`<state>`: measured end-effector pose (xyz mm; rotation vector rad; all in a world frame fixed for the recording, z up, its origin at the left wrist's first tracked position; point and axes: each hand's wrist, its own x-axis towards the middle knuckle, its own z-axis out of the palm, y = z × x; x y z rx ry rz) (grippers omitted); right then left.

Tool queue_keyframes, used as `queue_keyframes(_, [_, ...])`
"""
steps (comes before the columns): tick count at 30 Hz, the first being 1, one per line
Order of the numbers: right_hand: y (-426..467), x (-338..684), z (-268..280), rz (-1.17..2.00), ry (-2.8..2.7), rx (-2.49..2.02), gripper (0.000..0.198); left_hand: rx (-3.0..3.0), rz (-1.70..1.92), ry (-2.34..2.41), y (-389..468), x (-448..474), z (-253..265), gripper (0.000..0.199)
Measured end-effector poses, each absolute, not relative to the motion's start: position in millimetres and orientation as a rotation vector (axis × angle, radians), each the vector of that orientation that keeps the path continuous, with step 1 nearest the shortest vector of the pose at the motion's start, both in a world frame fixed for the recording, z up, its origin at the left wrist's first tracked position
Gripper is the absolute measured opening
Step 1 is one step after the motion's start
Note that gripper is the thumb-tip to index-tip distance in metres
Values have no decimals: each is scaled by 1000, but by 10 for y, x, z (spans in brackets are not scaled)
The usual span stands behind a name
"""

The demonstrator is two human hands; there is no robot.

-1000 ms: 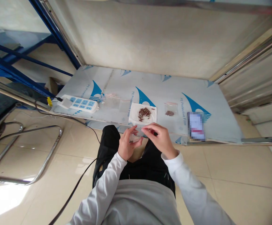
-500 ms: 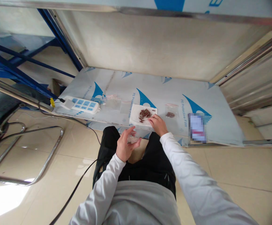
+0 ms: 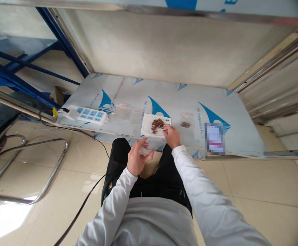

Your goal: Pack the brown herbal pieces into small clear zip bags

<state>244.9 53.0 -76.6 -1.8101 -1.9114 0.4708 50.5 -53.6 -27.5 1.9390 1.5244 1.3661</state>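
My left hand (image 3: 136, 160) holds a clear plastic bag (image 3: 144, 151) between thumb and fingers, just off the front edge of the bench. At the right edge of a white paper sheet (image 3: 145, 128), my right hand (image 3: 173, 137) has its thumb and fingertips pinched together. Whatever is between them is too small to make out. A pile of small reddish-brown, rod-like pieces (image 3: 157, 125) lies on the paper, close to those fingertips. One more piece rests apart near the sheet's far right corner. To the right lies a clear zip bag (image 3: 187, 119) with similar brown pieces in its lower part.
Several flat clear bags (image 3: 123, 112) lie left of the paper. A white power strip (image 3: 89, 115) with cables occupies the left end. A blurred-out phone (image 3: 215, 138) sits near the front right edge. An upper shelf (image 3: 138, 8) overhangs the bench (image 3: 238, 119).
My right hand has shifted slightly, its fingertips still at the right side of the pile. The left hand keeps its hold on the bag. The view has moved a little.
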Motion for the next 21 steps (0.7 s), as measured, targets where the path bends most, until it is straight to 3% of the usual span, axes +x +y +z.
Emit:
queue_keyframes(4, [439, 2409, -579, 498, -1849, -1773, 20, 1933, 1378, 1549, -525, 479, -260, 47])
queue_keyframes(9, [-108, 2185, 76, 663, -1691, -1402, 23, 1942, 1403, 1503, -527, 490, -294, 50])
queue_keyframes(13, [-446, 2004, 458, 722, -1960, -1255, 9, 1948, 1354, 1424, -536, 531, -302, 51])
queue_keyframes(15, [-484, 1982, 507, 671, -2106, -1235, 3, 1950, 1337, 1386, -545, 548, -285, 50])
queue_keyframes(21, [-545, 2066, 433, 696, -2003, -1223, 12, 1912, 1362, 1421, -592, 567, -214, 51])
